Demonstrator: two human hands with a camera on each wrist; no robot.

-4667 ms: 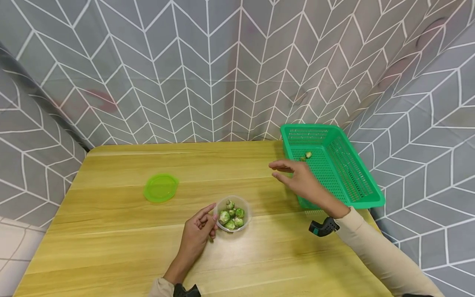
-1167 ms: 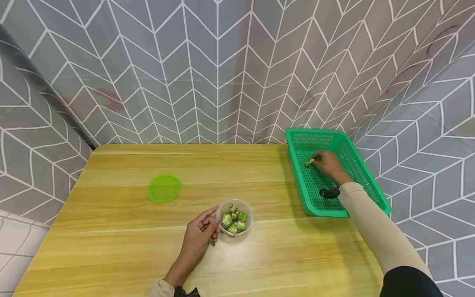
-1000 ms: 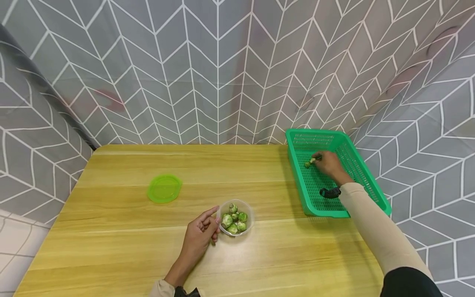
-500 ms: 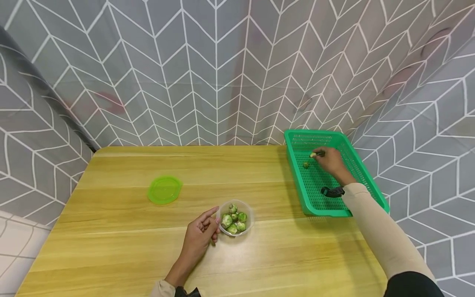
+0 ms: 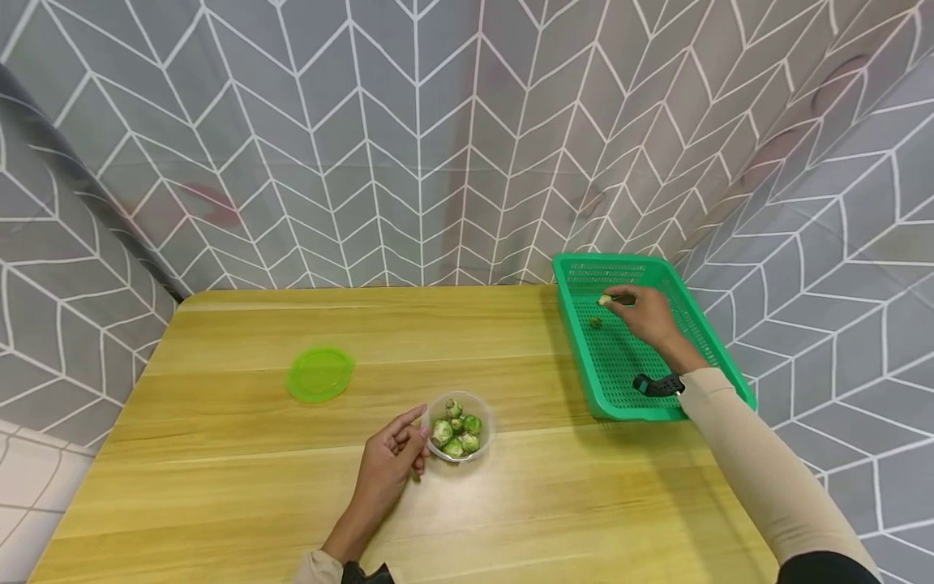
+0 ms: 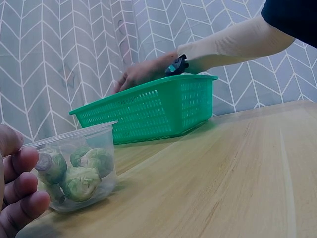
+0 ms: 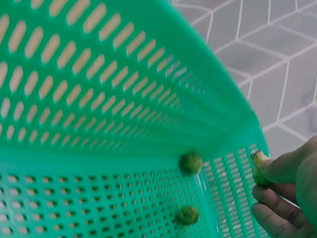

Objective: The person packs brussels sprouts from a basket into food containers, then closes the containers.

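Note:
My right hand (image 5: 645, 316) pinches a Brussels sprout (image 7: 258, 167) between thumb and fingertips, above the far left part of the green basket (image 5: 616, 377). Two more sprouts show in the right wrist view: one sprout (image 7: 190, 162) near the basket's corner and another sprout (image 7: 187, 215) lower on its perforated floor. On the table, my left hand (image 5: 387, 462) holds the left rim of a small clear plastic container (image 6: 110, 144) with thumb and index finger, the other fingers curled beside its wall. Several green sprouts (image 5: 454, 446) lie inside the container.
A flat lime-green lid (image 5: 321, 375) lies on the wooden table (image 5: 241, 487) to the left of the container. The basket stands at the table's right edge. Grey patterned curtains (image 5: 379, 162) hang behind and along both sides.
The right hand has gone from beside the basket's left rim into the basket, taken hold of a sprout and lifted it slightly up and left. The left hand stays at the container.

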